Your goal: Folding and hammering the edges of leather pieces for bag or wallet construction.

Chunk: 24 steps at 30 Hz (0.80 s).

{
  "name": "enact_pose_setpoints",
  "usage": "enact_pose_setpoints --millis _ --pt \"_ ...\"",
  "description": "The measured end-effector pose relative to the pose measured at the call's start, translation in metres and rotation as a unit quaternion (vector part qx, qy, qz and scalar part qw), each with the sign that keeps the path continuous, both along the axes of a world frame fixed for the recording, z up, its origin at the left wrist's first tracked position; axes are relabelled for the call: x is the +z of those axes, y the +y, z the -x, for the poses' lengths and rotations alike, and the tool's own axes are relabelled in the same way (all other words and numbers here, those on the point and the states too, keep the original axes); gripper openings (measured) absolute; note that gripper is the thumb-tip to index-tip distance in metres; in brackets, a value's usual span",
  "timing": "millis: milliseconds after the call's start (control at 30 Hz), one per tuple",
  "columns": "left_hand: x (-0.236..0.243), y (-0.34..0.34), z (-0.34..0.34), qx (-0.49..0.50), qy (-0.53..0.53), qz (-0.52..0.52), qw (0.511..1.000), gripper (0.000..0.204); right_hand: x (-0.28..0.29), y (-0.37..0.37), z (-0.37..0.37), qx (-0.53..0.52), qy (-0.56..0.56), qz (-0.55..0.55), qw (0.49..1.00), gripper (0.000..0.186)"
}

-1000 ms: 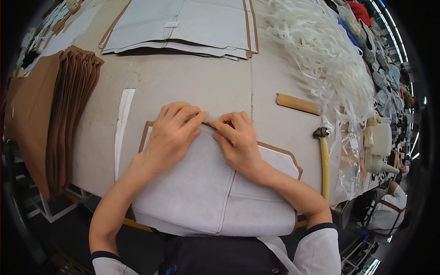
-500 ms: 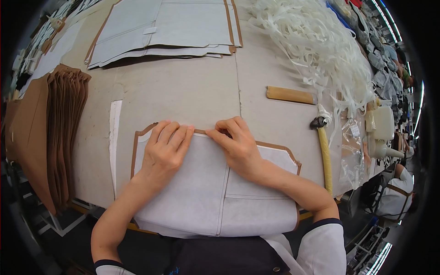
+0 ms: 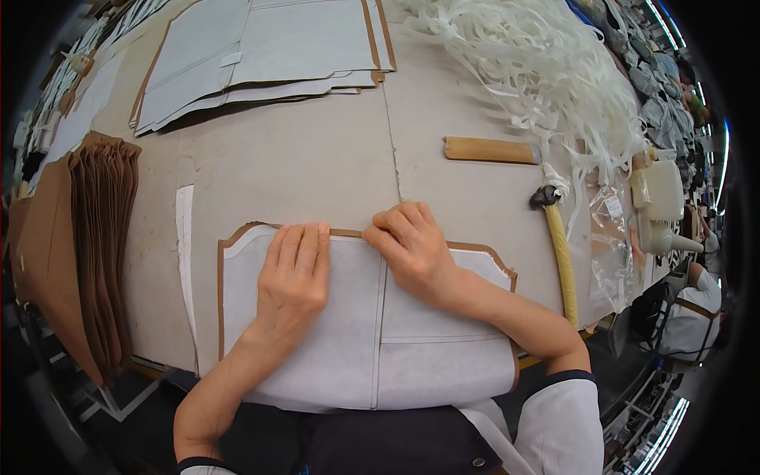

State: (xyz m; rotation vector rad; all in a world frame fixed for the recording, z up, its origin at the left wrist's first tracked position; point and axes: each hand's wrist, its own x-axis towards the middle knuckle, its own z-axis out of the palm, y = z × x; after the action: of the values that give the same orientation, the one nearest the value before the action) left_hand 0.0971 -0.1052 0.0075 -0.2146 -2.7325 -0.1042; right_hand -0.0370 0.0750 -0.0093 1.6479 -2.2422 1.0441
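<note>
A light grey panel (image 3: 317,348) with stitched seams and a brown folded border lies on the table before me, its near edge against my body. My left hand (image 3: 293,273) is open, palm down, with its fingers stretched side by side and the tips on the far brown border. Just right of the middle seam, my right hand (image 3: 413,249) is closed in a pinch at that same border, thumb and forefinger together on it. The bent fingers hide the part of the border beneath them.
A brown stack of folded pieces (image 3: 103,253) stands at left beside a white strip (image 3: 184,253). More grey panels (image 3: 309,39) lie at the back. On the right are white ribbons (image 3: 546,79), a tan flat bar (image 3: 491,150), a yellow-handled hammer (image 3: 560,253) and a white bottle (image 3: 663,190).
My left hand's bent fingers have straightened and drawn together on the border. My right hand stays pinched, a little farther right along the edge. The whole view has shifted slightly.
</note>
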Motion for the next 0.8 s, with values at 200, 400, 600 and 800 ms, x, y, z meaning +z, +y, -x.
enact_pose_setpoints --millis 200,400,600,800 --pt "0.013 0.018 0.002 0.041 -0.027 0.029 0.998 0.05 0.001 0.002 0.001 0.015 0.07 0.018 0.997 0.028" --pt "0.008 0.022 0.001 0.022 -0.04 0.018 0.999 0.05 0.002 0.016 0.004 -0.009 0.032 0.007 0.999 0.029" --pt "0.012 0.03 0.005 0.024 -0.05 -0.012 0.998 0.049 0.001 0.015 0.004 0.023 0.117 -0.002 0.993 0.032" --pt "0.012 0.03 0.004 0.013 -0.034 -0.012 0.999 0.048 0.004 0.018 0.003 0.009 0.082 -0.01 0.997 0.034"
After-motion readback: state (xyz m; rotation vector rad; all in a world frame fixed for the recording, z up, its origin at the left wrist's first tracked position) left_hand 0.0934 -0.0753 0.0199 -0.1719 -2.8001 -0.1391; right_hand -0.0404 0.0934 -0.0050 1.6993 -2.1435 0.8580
